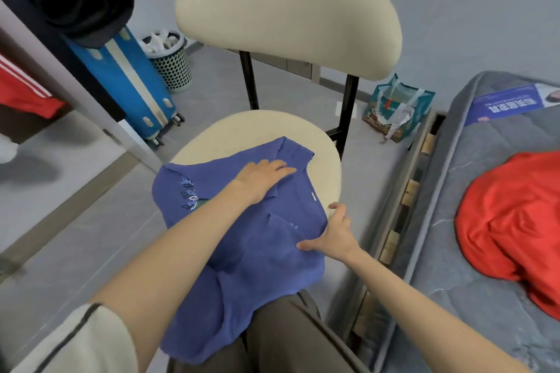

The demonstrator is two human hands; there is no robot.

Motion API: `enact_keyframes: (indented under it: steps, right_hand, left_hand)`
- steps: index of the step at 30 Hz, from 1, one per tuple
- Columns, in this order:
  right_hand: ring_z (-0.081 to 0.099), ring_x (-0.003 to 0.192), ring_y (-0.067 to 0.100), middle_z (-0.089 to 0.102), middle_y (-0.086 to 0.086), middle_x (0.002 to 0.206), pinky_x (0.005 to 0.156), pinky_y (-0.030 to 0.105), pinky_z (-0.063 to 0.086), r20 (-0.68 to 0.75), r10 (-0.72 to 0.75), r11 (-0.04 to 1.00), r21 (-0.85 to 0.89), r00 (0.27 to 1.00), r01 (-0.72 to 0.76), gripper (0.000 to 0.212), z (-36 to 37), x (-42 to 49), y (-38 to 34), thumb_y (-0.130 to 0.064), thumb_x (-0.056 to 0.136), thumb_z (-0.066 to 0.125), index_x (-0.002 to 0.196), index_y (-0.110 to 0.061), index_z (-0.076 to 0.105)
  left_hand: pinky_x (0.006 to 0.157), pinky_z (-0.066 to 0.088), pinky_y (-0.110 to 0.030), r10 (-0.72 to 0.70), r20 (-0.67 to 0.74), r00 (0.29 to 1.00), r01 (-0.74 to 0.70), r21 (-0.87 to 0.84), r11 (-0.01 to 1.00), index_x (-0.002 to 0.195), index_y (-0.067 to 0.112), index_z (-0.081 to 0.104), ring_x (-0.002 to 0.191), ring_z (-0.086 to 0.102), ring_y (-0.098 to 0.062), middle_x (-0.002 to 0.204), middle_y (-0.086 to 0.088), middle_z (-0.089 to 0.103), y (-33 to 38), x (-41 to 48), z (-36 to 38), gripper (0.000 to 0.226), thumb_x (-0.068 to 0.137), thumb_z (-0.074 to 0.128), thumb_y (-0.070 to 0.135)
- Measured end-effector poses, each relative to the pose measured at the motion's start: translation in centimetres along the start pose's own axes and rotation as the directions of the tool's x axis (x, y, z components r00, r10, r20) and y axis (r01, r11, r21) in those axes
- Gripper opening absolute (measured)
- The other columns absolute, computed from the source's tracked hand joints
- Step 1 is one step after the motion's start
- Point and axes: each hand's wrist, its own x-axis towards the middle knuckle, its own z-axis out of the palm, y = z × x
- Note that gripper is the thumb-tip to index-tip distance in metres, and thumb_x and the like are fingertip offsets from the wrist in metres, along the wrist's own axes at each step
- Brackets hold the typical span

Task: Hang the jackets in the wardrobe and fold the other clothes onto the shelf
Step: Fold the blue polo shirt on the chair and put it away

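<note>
Nearest the camera, the lower part of a blue shirt (257, 251) hangs off the front edge of a cream chair seat (324, 154) and drapes over the person's grey-trousered legs (291, 339). The shirt is a soft, slightly creased knit in periwinkle blue, its upper part spread over the front half of the seat, with embroidered leaves near the seat's left edge and a small white label near the right edge. The right hand (333, 233) rests on the shirt's right side by that edge, fingers spread and released, gripping nothing. Farther in, the left hand (260, 175) lies flat, palm down and open, pressing the cloth by the collar fold toward the middle of the seat. Beyond rises the padded chair back (288, 18). To the right, a red garment (512, 221) lies on a grey mattress (485, 297); to the left stand a blue suitcase (127, 82) and a mesh bin (169, 60)
</note>
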Motion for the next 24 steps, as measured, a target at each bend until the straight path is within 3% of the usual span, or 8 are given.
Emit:
enact_keyframes:
  steps: [4,6,8,12,15,18,21,24]
  right_hand:
    - [0.052,0.109,0.027,0.043,0.01,0.127,0.08,0.031,0.048,0.059,-0.051,0.999,0.007,0.997,0.051,0.11,-0.5,0.8,-0.1,-0.022,0.057,0.092,0.133,-0.017,0.014]
    - [0.058,0.087,0.021,0.053,0.004,0.103,0.061,0.023,0.045,0.078,-0.074,0.995,-0.054,0.994,0.079,0.105,-0.9,1.0,-0.3,-0.019,0.058,0.089,0.131,-0.018,0.014]
    - [0.053,0.066,0.016,0.051,0.0,0.079,0.049,0.021,0.036,0.08,-0.101,0.986,-0.123,0.992,0.11,0.097,-1.0,1.1,-0.3,-0.015,0.061,0.086,0.127,-0.02,0.016]
    - [0.05,0.06,0.018,0.048,0.001,0.074,0.046,0.023,0.035,0.102,-0.105,0.974,-0.192,0.989,0.123,0.086,-1.3,1.3,-0.3,-0.011,0.065,0.081,0.119,-0.026,0.016]
    - [0.048,0.059,0.015,0.048,0.0,0.074,0.045,0.021,0.033,0.106,-0.085,0.972,-0.208,0.991,0.106,0.082,-1.3,1.6,-0.2,-0.013,0.066,0.083,0.114,-0.022,0.017]
    - [0.047,0.062,0.013,0.047,-0.001,0.079,0.044,0.02,0.032,0.103,-0.048,0.972,-0.226,0.994,0.07,0.08,-1.5,1.9,-0.1,-0.017,0.067,0.084,0.109,-0.019,0.015]
    - [0.048,0.065,0.015,0.047,0.0,0.08,0.045,0.021,0.032,0.112,-0.015,0.965,-0.26,0.994,0.044,0.077,-1.8,1.9,-0.2,-0.019,0.068,0.084,0.103,-0.02,0.015]
    - [0.054,0.081,0.023,0.051,0.006,0.094,0.055,0.027,0.04,0.139,0.029,0.954,-0.301,0.99,0.014,0.071,-2.3,1.5,-0.9,-0.021,0.068,0.084,0.105,-0.014,0.025]
  left_hand:
    - [0.091,0.033,-0.031,0.071,0.07,0.995,-0.078,0.099,0.992,0.154,0.033,0.004,0.136,0.031,-0.026,0.161,0.007,0.007,-0.2,3.2,-0.5,0.091,0.086,0.049,-0.009]
    - [0.093,0.033,-0.032,0.089,0.098,0.991,-0.102,0.135,0.986,0.154,0.032,0.001,0.142,0.024,-0.025,0.162,0.006,0.003,-0.5,4.5,-0.5,0.094,0.086,0.051,-0.009]
    - [0.101,0.032,-0.035,0.087,0.118,0.989,-0.106,0.167,0.98,0.153,0.032,-0.005,0.148,0.009,-0.023,0.162,0.005,-0.004,-0.9,5.8,-0.7,0.103,0.084,0.059,-0.007]
    - [0.115,0.025,-0.042,0.057,0.193,0.98,-0.112,0.286,0.952,0.151,0.028,-0.017,0.149,-0.01,-0.023,0.161,0.004,-0.015,-1.1,8.4,-1.7,0.134,0.066,0.086,0.011]
    - [0.118,0.016,-0.047,0.059,0.242,0.969,-0.144,0.351,0.925,0.151,0.026,-0.018,0.148,-0.015,-0.024,0.161,0.003,-0.014,-0.5,10.1,-2.0,0.131,0.069,0.084,0.014]
    - [0.117,0.015,-0.044,0.106,0.215,0.971,-0.187,0.403,0.896,0.153,0.023,-0.014,0.146,0.003,-0.027,0.157,-0.006,0.006,-0.1,11.0,-1.6,0.126,0.07,0.081,0.015]
    - [0.117,0.015,-0.039,0.148,0.177,0.973,-0.211,0.421,0.882,0.153,0.02,-0.011,0.135,0.024,-0.027,0.145,-0.008,0.024,-0.7,10.9,-1.4,0.136,0.059,0.087,0.018]
    - [0.114,0.019,-0.033,0.146,0.162,0.976,-0.185,0.253,0.95,0.149,0.018,0.011,0.123,0.037,-0.025,0.119,-0.004,0.046,-2.2,10.3,-1.4,0.128,0.051,0.092,0.017]
